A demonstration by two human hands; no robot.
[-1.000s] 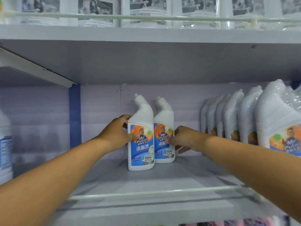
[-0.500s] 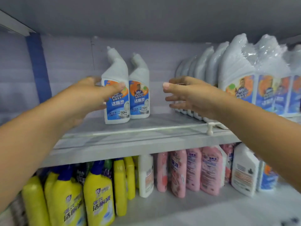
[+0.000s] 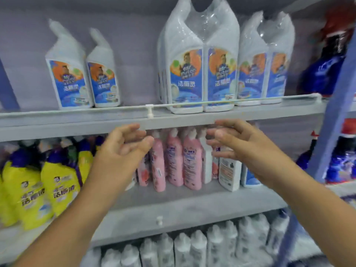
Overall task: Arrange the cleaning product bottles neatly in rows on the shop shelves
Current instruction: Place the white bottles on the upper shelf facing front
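On the middle shelf (image 3: 192,207), toward its left end, stand yellow bottles (image 3: 59,182) with dark purple caps, packed close and somewhat blurred. Just right of them the left hand (image 3: 123,149) hangs in front of the shelf with fingers loosely curled and thumb forward, holding nothing; it covers whatever stands directly behind it. Between the 2 hands, pink bottles (image 3: 174,160) with white caps stand upright and touching, several deep, their caps reaching up near the front lip of the upper shelf (image 3: 77,122). The right hand (image 3: 237,143) hovers at the right side of that pink group, fingers spread and relaxed, gripping nothing; whether a fingertip touches a bottle cannot be told. Behind and below it stands a white bottle (image 3: 229,174) with a printed back label, near the shelf's front edge, and a white bottle with a blue label (image 3: 250,178) just beside it.

On the upper shelf, behind a thin white rail (image 3: 250,100), 2 loose white angled-neck bottles (image 3: 82,74) with blue and orange labels stand side by side left of centre, then a gap, then shrink-wrapped packs (image 3: 202,74) of the same bottles toward the right end. At the far right, past a blue upright (image 3: 337,105), dark blue bottles (image 3: 323,70) show, blurred. Along the bottom shelf, white bottles (image 3: 192,247) stand in rows.
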